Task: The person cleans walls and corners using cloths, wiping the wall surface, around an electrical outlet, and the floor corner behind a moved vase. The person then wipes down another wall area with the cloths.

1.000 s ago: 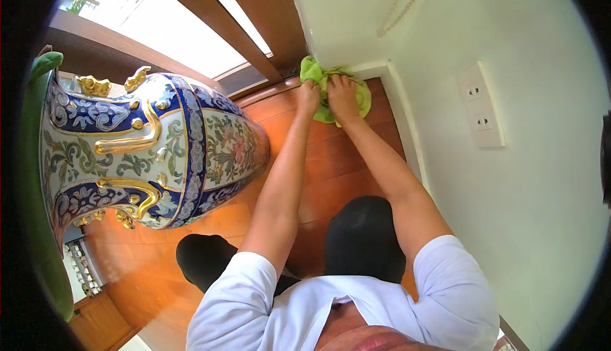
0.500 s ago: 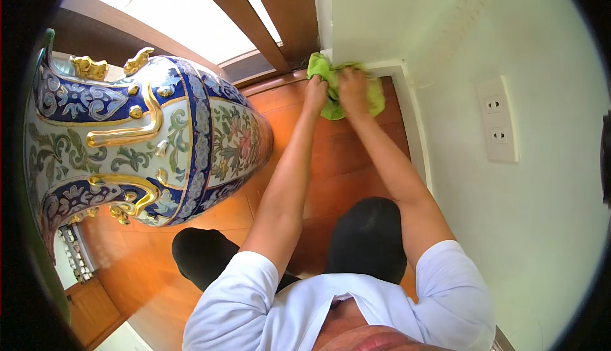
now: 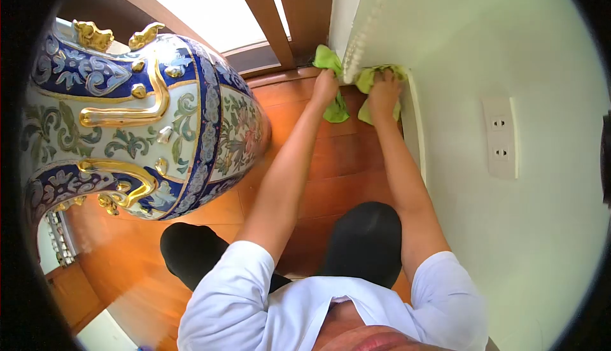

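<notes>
My left hand (image 3: 326, 87) is closed on a bunched green cloth (image 3: 336, 110) at the foot of the door frame. Cloth sticks out above and below the fist. My right hand (image 3: 384, 93) presses green cloth (image 3: 365, 114) at the corner by the white baseboard, its fingers curled into the fabric and partly hidden. A gap shows between the two green portions; I cannot tell whether they are one cloth or two. Between my hands hangs a pale beaded cord (image 3: 366, 39), its lower end near the baseboard.
A large blue, white and gold vase (image 3: 197, 109) stands close on the left. At the right, the pale wall (image 3: 458, 179) carries an outlet plate (image 3: 501, 138). A brown-framed glass door (image 3: 305, 14) is ahead. Reddish wooden floor (image 3: 337, 160) lies under my knees.
My hands have moved apart, the right one shifting right toward the baseboard with green cloth. The beaded cord has swung left and now hangs between them.
</notes>
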Demonstrator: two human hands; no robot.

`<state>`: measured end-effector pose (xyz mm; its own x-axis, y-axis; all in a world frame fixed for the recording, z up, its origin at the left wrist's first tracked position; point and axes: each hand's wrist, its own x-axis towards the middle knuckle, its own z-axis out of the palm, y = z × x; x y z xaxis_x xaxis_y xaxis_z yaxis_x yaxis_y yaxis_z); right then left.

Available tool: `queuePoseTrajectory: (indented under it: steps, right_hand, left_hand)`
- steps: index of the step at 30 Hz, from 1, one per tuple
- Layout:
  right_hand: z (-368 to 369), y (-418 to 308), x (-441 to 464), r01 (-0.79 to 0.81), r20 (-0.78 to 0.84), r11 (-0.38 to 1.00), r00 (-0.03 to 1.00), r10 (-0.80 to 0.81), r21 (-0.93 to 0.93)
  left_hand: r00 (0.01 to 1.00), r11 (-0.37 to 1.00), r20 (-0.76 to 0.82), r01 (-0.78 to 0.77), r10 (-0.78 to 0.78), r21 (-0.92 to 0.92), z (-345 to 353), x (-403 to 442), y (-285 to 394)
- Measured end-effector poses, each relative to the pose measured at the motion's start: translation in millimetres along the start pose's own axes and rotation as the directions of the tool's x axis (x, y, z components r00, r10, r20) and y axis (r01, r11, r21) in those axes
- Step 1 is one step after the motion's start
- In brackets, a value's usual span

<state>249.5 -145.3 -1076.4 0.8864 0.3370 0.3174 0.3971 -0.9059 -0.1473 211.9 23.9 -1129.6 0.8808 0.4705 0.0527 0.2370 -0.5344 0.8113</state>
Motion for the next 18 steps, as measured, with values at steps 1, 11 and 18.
queuePoseTrajectory:
  steps: [1, 11, 18]
  right_hand:
    - [-3, -6, 0, 0.04, 0.046, 0.999, 0.998, -0.04, 0.007]
    - [-7, -41, -12, 0.18, 0.092, 0.984, 0.979, -0.18, 0.009]
    - [-9, -30, -9, 0.256, 0.019, 0.954, 0.965, -0.262, 0.154]
  left_hand:
    - [0.999, 0.994, 0.045, 0.016, -0.021, 0.105, 2, 20, -1]
    - [0.99, 0.909, -0.066, 0.138, -0.122, 0.393, -7, -48, 56]
    - [0.998, 0.87, -0.02, 0.067, -0.066, 0.489, -25, -15, 58]
